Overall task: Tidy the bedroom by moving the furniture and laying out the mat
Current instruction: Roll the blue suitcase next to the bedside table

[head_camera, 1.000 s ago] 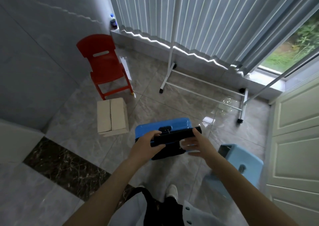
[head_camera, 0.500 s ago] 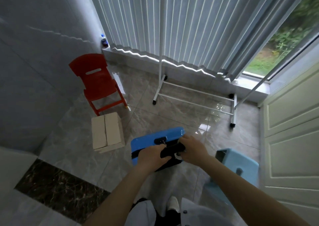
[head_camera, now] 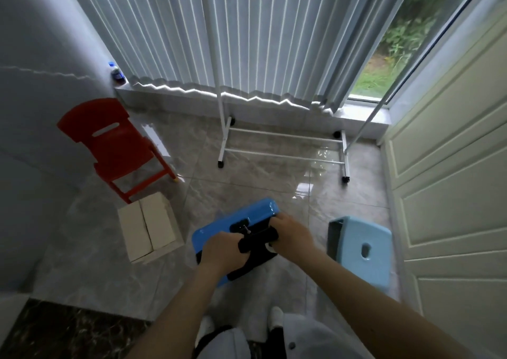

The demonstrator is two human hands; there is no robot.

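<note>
Item: blue folding piece [head_camera: 236, 221] with black frame [head_camera: 255, 249], held above the tiled floor [head_camera: 247, 183] directly before us, long axis running from lower left up to the right. Left hand [head_camera: 219, 251] curled round the black frame at the near-left end; right hand [head_camera: 288, 231] curled round it at the far-right end. We judge both hands equally near, one per end. Pale blue stool [head_camera: 362, 249] just to the right, cardboard box [head_camera: 149, 231] to the left.

Both hands — left hand [head_camera: 219, 250], right hand [head_camera: 288, 231] — have closed in together on the black handle [head_camera: 258, 239] of the blue case [head_camera: 236, 221].
</note>
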